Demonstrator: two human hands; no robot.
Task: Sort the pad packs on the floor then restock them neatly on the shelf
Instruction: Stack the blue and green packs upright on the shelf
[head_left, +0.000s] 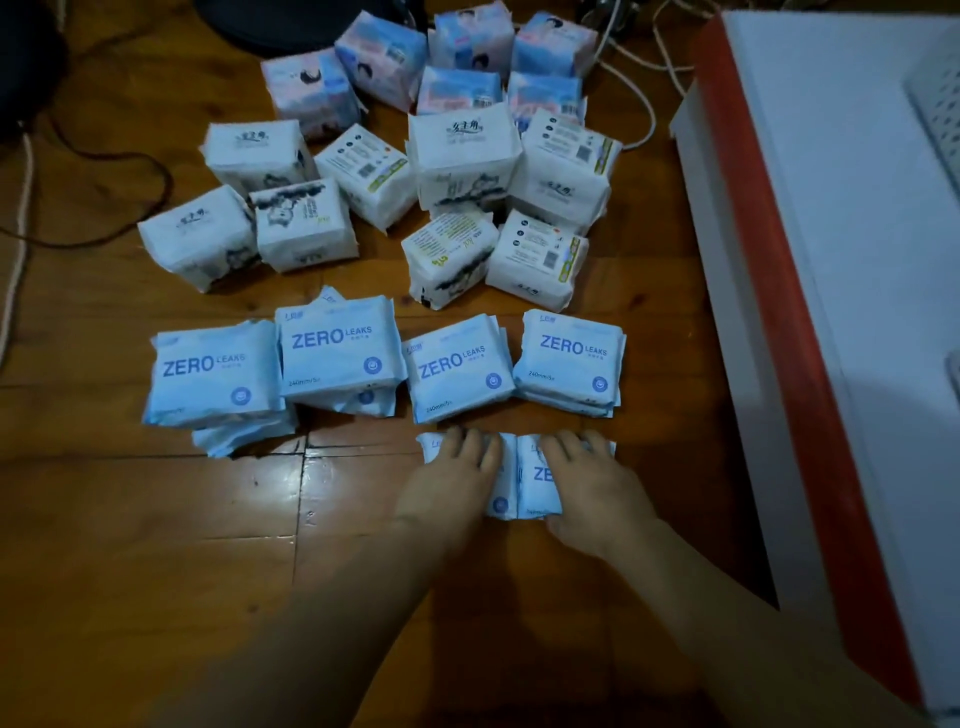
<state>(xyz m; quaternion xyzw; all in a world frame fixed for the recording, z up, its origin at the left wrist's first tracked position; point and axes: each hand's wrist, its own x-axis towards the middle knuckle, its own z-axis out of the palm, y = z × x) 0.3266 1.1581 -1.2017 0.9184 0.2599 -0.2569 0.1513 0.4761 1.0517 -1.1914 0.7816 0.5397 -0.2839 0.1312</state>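
While our left hand (451, 486) lies flat on one light-blue pack (496, 486), fingers (470, 448) straight and slightly spread, our right hand (592, 486) covers the neighbouring pack (540, 483) the same way, fingers draped over its far edge. Whether the right thumb curls under the near edge we cannot tell. These two packs touch side by side on the wooden floor (156, 519). Just beyond our fingertips run four stacks of ZERO LEAKS packs (337, 353), then white packs (462, 156), then pink-and-blue packs (384, 57) farthest off. Bare floor opens left of our left fingers; right of the right fingers stands a white unit with a red edge (753, 260). Cables (644, 104) trail beyond the packs.
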